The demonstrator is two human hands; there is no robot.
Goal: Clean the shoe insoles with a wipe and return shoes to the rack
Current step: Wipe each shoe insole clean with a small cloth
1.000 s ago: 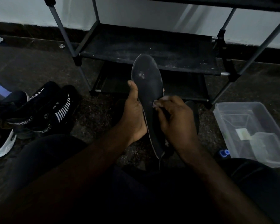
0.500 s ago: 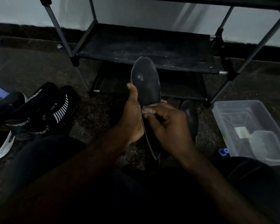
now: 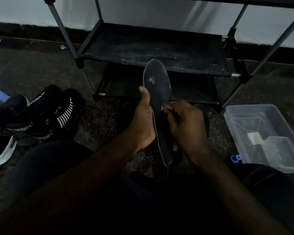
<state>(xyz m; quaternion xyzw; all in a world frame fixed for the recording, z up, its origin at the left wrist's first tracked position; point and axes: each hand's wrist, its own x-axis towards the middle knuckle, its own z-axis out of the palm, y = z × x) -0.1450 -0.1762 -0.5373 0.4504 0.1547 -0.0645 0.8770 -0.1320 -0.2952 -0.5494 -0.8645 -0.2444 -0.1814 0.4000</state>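
A long dark insole (image 3: 157,85) stands upright in front of me, with a pale scuff near its toe end. My left hand (image 3: 142,119) grips its left edge, thumb up along the side. My right hand (image 3: 185,122) presses curled fingers against the insole's middle; the wipe is almost wholly hidden under those fingers, only a pale sliver showing. The black shoe rack (image 3: 153,53) stands just behind, its fabric shelf dusty. Dark shoes (image 3: 202,119) lie on the floor behind my hands, mostly hidden.
Black sneakers with white stripes (image 3: 47,116) lie in a pile at the left. A clear plastic bin (image 3: 261,136) holding a small container sits on the floor at the right, with a blue cap (image 3: 235,158) beside it. My dark-clothed knees fill the foreground.
My right hand slid left across the insole's middle and back a little, and the pale wipe that showed a second ago is now tucked under the fingers. My left hand kept its grip.
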